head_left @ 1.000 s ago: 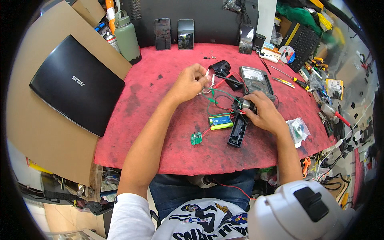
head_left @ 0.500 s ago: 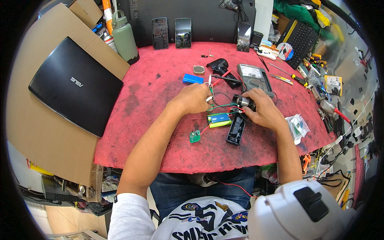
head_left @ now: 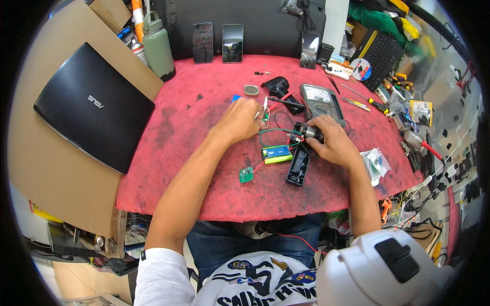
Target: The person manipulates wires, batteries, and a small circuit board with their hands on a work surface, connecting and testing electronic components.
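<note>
My left hand (head_left: 239, 121) is closed above the table, pinching thin wires beside a slim white pointed piece (head_left: 265, 103); exactly what lies between the fingertips is hidden. My right hand (head_left: 332, 138) grips a black-and-silver motor-like cylinder (head_left: 310, 131). Green and red wires (head_left: 273, 130) loop between the hands. Below the cylinder lies an open black plastic housing half (head_left: 297, 168). Left of that sits a blue-and-lime battery pack (head_left: 278, 154), its red wire running to a small green circuit board (head_left: 246, 174). A bright blue block (head_left: 235, 98) is mostly covered by my left hand.
An analog multimeter (head_left: 322, 102), a black curved casing (head_left: 277, 86) and a probe lie beyond my hands. A screwdriver (head_left: 377, 105) and a plastic bag (head_left: 375, 166) are at right. A closed black laptop (head_left: 94, 112) and a green bottle (head_left: 159, 51) stand left.
My left hand has moved slightly up and left, now covering most of the blue block. The green wire bows into a wider loop. My right hand keeps its hold on the cylinder.
</note>
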Motion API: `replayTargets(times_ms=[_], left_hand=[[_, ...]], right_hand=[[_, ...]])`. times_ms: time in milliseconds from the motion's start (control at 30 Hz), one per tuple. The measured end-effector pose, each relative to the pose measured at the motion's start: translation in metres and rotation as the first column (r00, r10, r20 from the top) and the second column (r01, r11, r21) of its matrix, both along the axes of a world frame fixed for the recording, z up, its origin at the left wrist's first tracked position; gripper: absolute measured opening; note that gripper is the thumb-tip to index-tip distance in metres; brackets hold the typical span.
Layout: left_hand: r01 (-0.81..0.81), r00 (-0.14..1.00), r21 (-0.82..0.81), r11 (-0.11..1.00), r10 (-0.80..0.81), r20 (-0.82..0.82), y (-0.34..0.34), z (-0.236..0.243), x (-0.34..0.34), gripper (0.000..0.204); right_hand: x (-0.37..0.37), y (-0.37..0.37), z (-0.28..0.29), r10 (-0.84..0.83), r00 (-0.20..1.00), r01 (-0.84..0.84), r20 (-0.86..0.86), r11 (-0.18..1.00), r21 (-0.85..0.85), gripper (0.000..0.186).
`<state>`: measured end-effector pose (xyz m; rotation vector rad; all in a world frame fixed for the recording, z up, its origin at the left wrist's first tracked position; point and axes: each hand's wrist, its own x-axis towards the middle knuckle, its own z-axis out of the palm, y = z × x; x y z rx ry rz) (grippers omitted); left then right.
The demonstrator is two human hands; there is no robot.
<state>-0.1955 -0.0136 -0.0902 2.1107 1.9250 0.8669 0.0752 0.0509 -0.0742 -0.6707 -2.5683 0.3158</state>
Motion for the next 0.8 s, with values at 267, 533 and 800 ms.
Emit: replayTargets(times_ms=[267, 533, 800], left_hand=[[-0.248, 0.969, 0.213, 0.945, 0.245, 0.042, 0.006, 0.004, -0.015, 0.016], [0.107, 0.931, -0.11, 0.988, -0.061, 0.359, 0.006, 0.005, -0.026, 0.017], [0.076, 0.977, 0.045, 0.996, -0.084, 0.196, -0.003, 0.021, -0.018, 0.015]], right_hand=[[-0.001, 0.001, -0.003, -0.044, 0.999, 0.044, -0.002, 0.999, -0.014, 0.035], [-0.001, 0.0, -0.003, -0.068, 0.998, 0.068, -0.008, 0.997, -0.026, 0.035], [-0.016, 0.005, 0.015, -0.004, 0.995, 0.007, -0.099, 1.0, 0.026, 0.03]])
